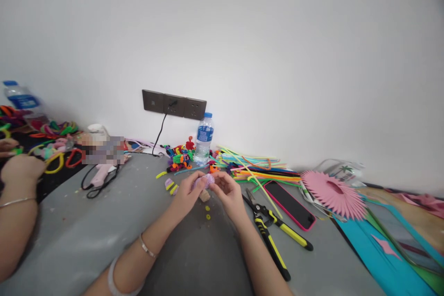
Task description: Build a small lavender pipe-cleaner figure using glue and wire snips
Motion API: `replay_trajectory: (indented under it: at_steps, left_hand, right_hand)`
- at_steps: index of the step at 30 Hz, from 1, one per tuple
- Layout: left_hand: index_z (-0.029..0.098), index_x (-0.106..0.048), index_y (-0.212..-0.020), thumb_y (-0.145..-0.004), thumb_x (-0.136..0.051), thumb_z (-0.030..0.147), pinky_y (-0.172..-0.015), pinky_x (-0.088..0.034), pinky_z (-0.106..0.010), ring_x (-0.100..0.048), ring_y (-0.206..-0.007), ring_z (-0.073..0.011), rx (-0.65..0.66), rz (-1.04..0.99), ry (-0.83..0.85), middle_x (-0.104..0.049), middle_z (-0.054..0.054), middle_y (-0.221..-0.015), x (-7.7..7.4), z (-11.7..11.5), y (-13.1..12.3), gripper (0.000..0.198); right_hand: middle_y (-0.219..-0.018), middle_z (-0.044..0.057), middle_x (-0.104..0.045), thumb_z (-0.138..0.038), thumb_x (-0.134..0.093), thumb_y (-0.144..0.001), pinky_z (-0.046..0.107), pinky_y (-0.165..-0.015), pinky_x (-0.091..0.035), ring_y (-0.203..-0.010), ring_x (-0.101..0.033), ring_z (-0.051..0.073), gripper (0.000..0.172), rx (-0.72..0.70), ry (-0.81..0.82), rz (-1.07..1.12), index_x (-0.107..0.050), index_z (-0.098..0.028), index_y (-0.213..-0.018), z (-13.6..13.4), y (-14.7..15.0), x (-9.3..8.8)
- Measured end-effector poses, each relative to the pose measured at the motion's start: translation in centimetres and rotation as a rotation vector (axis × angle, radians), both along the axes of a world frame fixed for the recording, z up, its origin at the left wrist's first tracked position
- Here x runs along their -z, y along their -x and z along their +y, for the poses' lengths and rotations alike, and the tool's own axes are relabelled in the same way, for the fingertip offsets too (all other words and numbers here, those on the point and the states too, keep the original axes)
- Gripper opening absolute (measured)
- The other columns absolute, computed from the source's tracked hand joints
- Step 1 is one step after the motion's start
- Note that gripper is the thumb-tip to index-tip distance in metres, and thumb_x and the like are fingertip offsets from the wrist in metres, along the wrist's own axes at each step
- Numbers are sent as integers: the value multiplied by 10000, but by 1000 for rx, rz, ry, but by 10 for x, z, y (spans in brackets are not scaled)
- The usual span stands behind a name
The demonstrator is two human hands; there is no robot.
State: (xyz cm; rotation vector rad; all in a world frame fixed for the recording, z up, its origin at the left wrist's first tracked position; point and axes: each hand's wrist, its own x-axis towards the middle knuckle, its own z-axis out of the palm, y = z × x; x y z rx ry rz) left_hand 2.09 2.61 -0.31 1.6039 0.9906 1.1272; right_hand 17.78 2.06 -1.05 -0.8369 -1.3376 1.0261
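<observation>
My left hand [190, 194] and my right hand [227, 190] meet at the middle of the table, fingers closed. Between their fingertips is a light purple fuzzy pipe cleaner piece [208, 179], partly covered by the fingers. Just below it is a small beige block [204, 195]; whether a hand touches it I cannot tell. Two small yellow rings [208, 216] lie on the table under my hands. Left of my left hand lie short purple and yellow pieces [169, 185]. Wire cutters [267, 222] with black and yellow handles lie right of my right hand.
A water bottle [204, 138] stands by the wall near colourful fuzzy figures [180, 157] and a pipe cleaner bundle [263, 169]. Rightward are a phone [289, 204], a pleated pink paper ring [317, 189] and blue paper [367, 245]. A pink glue gun [100, 173] and another person's arm [21, 203] are left.
</observation>
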Motion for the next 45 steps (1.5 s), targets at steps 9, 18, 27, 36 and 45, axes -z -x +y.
replay_trajectory:
  at_steps: [9,18,27,36,45]
  left_hand:
    - [178,-567,-752,-896,-502,492,-523,-322,-221,-426,-566,-116,-16,61,-9,-499,37,-630,-9,1,0,351]
    - [181,-554,-766,-896,-500,519,-533,-316,-226,-402,-570,-114,25,38,-10,-476,40,-629,-8,2,0,366]
    - [179,-541,-733,-896,-506,511,-517,-313,-220,-384,-555,-105,45,-24,12,-461,42,-624,-8,2,0,372]
    - [171,-567,-788,-898,-499,549,-555,-336,-230,-404,-564,-106,105,-45,13,-493,39,-650,-10,-1,-1,399]
    - [185,-565,-842,-889,-519,547,-592,-347,-226,-418,-630,-123,146,35,-45,-484,35,-686,-10,-3,0,368]
  right_hand:
    - [-778,-1,-635,-362,-765,-771,266,-643,-470,-680,-576,152,231,-4,-7,-54,-647,-209,-897,-1,1,0]
    - [-791,6,-643,-379,-770,-765,279,-658,-487,-699,-592,160,245,-5,-24,-64,-653,-210,-898,-1,0,-4]
    - [-778,10,-644,-433,-752,-774,281,-638,-486,-672,-580,161,266,-36,-1,-45,-661,-215,-897,-4,2,-9]
    - [-739,-1,-623,-462,-688,-830,274,-636,-478,-647,-561,149,252,-54,43,41,-665,-211,-845,-2,-2,-11]
    - [-706,-4,-567,-488,-671,-837,255,-603,-429,-647,-508,148,290,13,-9,11,-628,-206,-780,-1,-2,-13]
